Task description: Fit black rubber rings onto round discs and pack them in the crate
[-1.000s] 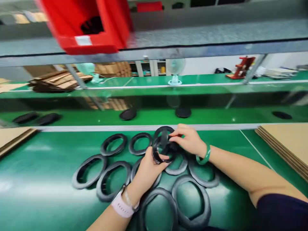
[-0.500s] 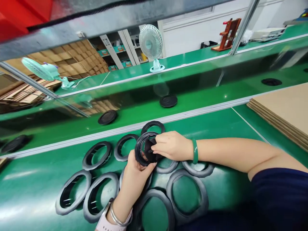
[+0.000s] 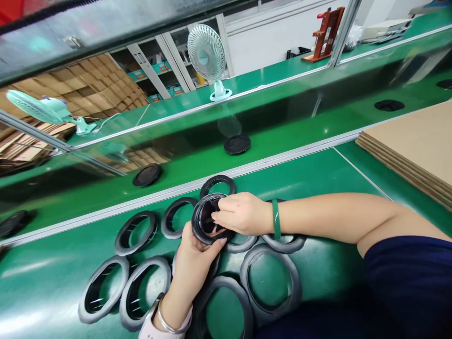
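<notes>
My left hand [image 3: 194, 266] grips a black ring [image 3: 197, 226] by its lower side, thumb and fingers around the rim, holding it tilted above the bench. The closed fingers of my right hand [image 3: 243, 214] reach into the ring's opening and pinch a dark, thin disc-like piece [image 3: 207, 214]; the hand covers much of it. Close behind lies a smaller black ring [image 3: 204, 188]. Several grey-black rings lie around my hands, among them a large ring [image 3: 295, 278] at the lower right and another ring [image 3: 84, 301] at the lower left.
Beyond a metal rail [image 3: 275, 162], black round discs [image 3: 237, 144] lie spaced along a green belt [image 3: 190, 162]. Stacked cardboard sheets [image 3: 409, 136] occupy the right side. Two mint-green fans [image 3: 206, 52] stand on the far ledge, with a reddish-brown stand [image 3: 325, 35] to the right.
The dark piece in my right hand now sits deeper and more edge-on inside the ring. Both hands stay together. The camera view has shifted slightly.
</notes>
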`<state>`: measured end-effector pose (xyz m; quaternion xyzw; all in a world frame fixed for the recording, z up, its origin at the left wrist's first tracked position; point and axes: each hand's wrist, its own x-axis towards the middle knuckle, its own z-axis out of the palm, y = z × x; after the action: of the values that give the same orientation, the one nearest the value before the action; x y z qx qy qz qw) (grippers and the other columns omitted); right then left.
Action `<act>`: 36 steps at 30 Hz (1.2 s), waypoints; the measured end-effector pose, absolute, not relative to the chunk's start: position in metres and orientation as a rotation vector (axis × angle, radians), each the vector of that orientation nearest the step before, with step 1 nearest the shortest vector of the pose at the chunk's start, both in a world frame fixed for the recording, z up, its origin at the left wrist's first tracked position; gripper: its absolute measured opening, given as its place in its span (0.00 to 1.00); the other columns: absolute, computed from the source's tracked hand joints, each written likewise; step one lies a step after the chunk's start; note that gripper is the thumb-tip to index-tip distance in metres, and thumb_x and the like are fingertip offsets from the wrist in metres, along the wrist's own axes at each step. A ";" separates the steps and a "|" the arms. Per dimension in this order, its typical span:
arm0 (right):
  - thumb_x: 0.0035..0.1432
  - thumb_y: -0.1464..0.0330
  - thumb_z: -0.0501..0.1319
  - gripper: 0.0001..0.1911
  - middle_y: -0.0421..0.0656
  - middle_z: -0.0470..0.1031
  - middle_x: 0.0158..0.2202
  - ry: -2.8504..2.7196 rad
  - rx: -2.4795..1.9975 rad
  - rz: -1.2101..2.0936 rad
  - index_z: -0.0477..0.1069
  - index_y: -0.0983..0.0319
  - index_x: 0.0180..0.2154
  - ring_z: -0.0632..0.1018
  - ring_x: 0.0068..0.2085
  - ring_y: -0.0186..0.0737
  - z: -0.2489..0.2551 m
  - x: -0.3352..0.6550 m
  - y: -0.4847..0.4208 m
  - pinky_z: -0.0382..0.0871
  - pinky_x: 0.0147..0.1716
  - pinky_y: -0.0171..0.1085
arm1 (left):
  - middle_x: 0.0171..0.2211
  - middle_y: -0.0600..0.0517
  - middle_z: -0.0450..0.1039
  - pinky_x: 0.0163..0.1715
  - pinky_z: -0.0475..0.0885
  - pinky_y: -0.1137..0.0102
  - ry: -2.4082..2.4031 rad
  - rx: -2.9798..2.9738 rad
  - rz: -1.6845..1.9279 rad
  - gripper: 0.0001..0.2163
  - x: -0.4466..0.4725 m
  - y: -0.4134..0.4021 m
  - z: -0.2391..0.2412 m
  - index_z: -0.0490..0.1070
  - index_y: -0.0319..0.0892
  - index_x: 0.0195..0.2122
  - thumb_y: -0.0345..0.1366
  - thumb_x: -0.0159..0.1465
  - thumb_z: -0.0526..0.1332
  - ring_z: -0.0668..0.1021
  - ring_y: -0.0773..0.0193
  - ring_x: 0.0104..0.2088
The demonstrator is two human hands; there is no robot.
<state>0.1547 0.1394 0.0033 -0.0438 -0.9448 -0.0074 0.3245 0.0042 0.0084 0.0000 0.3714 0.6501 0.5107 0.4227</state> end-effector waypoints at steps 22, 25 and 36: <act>0.68 0.73 0.51 0.12 0.43 0.66 0.30 -2.464 0.002 -0.089 0.70 0.65 0.34 0.68 0.30 0.38 0.004 0.157 0.135 0.59 0.27 0.36 | 0.41 0.53 0.78 0.37 0.79 0.71 1.659 0.955 1.243 0.28 0.005 0.008 0.002 0.61 0.45 0.48 0.33 0.49 0.73 0.82 0.61 0.41; 0.68 0.74 0.50 0.12 0.43 0.65 0.29 -2.436 0.062 -0.148 0.69 0.65 0.33 0.67 0.30 0.37 0.004 0.156 0.136 0.60 0.27 0.36 | 0.39 0.55 0.78 0.35 0.78 0.72 1.659 0.960 1.240 0.29 0.004 0.008 0.001 0.61 0.46 0.48 0.32 0.48 0.73 0.82 0.62 0.38; 0.69 0.69 0.53 0.11 0.46 0.68 0.33 -2.628 -0.108 0.103 0.70 0.66 0.36 0.70 0.32 0.39 0.011 0.155 0.136 0.65 0.33 0.37 | 0.41 0.53 0.78 0.37 0.78 0.71 1.670 0.959 1.216 0.28 0.003 0.004 -0.001 0.62 0.46 0.49 0.33 0.50 0.74 0.82 0.62 0.38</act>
<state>0.1553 0.1360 0.0112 -0.0397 -0.9662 0.0379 0.2518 0.0033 0.0042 -0.0013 0.3825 0.6658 0.4850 0.4186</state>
